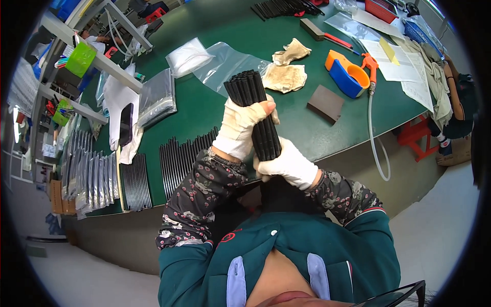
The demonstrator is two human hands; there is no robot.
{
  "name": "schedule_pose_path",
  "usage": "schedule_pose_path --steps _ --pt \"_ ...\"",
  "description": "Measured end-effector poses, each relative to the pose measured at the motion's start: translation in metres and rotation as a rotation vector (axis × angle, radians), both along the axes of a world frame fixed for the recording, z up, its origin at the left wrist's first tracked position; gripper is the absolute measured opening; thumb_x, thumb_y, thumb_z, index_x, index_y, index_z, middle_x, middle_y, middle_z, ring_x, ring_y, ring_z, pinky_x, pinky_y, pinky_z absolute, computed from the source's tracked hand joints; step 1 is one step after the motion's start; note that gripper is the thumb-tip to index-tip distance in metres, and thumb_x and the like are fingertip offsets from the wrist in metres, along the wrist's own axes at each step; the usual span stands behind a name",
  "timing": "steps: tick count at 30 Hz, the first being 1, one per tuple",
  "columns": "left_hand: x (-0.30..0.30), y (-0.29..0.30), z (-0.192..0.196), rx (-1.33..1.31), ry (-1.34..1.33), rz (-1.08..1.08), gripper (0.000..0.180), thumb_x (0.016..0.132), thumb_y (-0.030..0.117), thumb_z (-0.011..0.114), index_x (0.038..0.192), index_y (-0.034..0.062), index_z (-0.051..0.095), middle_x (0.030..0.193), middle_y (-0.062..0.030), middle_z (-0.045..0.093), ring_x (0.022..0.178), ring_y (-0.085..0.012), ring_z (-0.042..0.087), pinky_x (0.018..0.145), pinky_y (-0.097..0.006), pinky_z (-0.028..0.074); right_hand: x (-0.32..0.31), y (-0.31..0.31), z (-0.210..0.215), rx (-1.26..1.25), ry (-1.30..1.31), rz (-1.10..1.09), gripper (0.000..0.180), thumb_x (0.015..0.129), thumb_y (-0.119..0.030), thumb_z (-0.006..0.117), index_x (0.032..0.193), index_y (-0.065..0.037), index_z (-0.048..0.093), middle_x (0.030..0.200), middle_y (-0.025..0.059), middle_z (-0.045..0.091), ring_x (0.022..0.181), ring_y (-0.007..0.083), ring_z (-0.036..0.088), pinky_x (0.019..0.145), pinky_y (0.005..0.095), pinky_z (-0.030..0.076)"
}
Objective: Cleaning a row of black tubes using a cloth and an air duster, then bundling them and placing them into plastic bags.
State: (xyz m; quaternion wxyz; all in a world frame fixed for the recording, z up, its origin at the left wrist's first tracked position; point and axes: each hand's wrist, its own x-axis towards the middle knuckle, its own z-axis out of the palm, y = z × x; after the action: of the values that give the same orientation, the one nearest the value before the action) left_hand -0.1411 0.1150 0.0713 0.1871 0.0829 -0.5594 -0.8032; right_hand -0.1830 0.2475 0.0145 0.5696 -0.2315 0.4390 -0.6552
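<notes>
A thick bundle of black rods [246,84] stands tilted in front of me, over the near edge of the green table. My left hand [239,123], in a white glove with bare fingertips, is wrapped round the bundle at its middle. Lower down, my right hand [289,165], also in a white glove, grips the bundle's bottom end. Left of my left forearm, a row of black rods [176,158] lies side by side on the table, with a second row of thin dark rods [135,181] beyond it.
Bagged rods [92,174] lie at the far left, near a phone [126,124]. Clear plastic bags [225,64] and stained cloths [286,77] lie ahead. To the right are a brown block [326,104], an orange-and-blue tape dispenser [348,74] and an orange air gun [370,66] with a hose. A co-worker [460,97] sits at the right.
</notes>
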Motion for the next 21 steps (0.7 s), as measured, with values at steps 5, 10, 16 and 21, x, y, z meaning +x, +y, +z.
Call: schedule_pose_path --steps 5,10,16,21 --pt "-0.006 0.012 -0.005 -0.296 0.029 0.309 0.018 0.074 0.014 0.072 0.077 0.0016 0.059 0.064 -0.0044 0.06 0.057 -0.0133 0.057 0.055 -0.027 0.047 0.015 -0.026 -0.02 0.045 0.616 -0.584 0.04 0.064 -0.01 0.07 0.099 -0.004 0.051 0.075 0.0098 0.06 0.068 0.0216 0.062 0.066 0.0332 0.049" --pt "-0.004 0.016 0.007 -0.258 -0.023 0.348 0.02 0.073 0.012 0.071 0.084 0.001 0.058 0.067 -0.0046 0.059 0.058 -0.0137 0.058 0.055 -0.027 0.047 0.014 -0.028 -0.007 0.102 0.904 -0.785 0.038 0.064 -0.009 0.069 0.098 -0.004 0.052 0.076 0.01 0.061 0.07 0.021 0.062 0.065 0.0321 0.048" --pt "0.011 0.01 0.015 0.034 -0.091 0.11 0.034 0.073 0.011 0.068 0.1 0.0023 0.051 0.077 -0.0063 0.058 0.065 -0.0173 0.059 0.061 -0.03 0.049 0.005 -0.001 0.012 -0.172 -0.121 0.111 0.035 0.064 -0.003 0.065 0.096 -0.003 0.052 0.073 0.007 0.058 0.06 0.0177 0.058 0.058 0.0297 0.05" --pt "0.014 0.004 0.013 0.343 0.01 -0.217 0.052 0.067 0.013 0.073 0.112 0.0038 0.049 0.09 -0.0097 0.057 0.077 -0.0215 0.061 0.07 -0.037 0.053 0.014 0.009 0.004 -0.29 -0.334 0.22 0.052 0.063 -0.009 0.072 0.108 -0.004 0.046 0.071 0.0064 0.05 0.062 0.0198 0.053 0.055 0.0314 0.046"
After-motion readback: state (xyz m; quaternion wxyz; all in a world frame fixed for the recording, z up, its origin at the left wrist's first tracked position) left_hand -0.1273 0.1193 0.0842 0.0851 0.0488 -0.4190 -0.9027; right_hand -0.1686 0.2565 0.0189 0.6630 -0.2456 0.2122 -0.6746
